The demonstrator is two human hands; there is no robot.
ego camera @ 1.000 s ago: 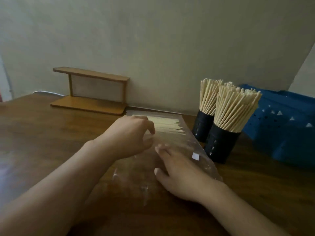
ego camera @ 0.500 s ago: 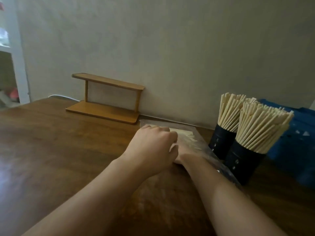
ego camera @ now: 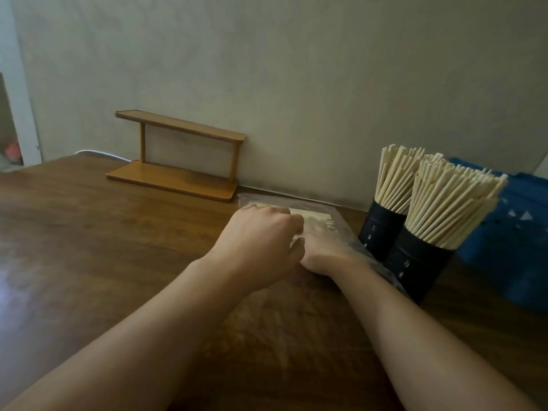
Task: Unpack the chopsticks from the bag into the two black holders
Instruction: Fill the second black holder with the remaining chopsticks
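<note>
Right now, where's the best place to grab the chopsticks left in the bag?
Probably the near ends of the chopsticks. They lie flat, lengthwise in the clear bag, far end closed, so reach in from the near, open side, where the right hand is.

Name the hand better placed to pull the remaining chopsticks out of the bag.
Right. The right hand is inside the clear bag, nearest the loose chopsticks; the left hand grips the bag from outside, probably steadying it.
</note>
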